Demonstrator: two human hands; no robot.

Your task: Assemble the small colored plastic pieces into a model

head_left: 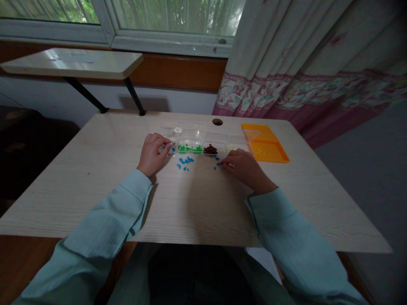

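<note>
My left hand point(154, 153) is closed at the left end of a clear plastic compartment box point(215, 137), thumb and forefinger pressed together beside small blue pieces; what they pinch, if anything, is too small to tell. Fingertips of my right hand point(243, 167) pinch a small blue piece point(219, 164) just above the tabletop, in front of the box. More loose blue pieces point(186, 161) lie scattered between the hands. In the box, green pieces point(190, 148) and dark brown pieces point(210, 149) fill neighbouring front compartments. Yellowish pieces in the right compartment are partly hidden behind my right hand.
An orange tray point(275, 148) with a few yellow pieces lies right of the box. Behind it are a round cable hole point(217, 122) and a curtain point(286, 84). A raised white shelf point(73, 63) on black legs stands at the back left of the pale wooden table point(203, 212).
</note>
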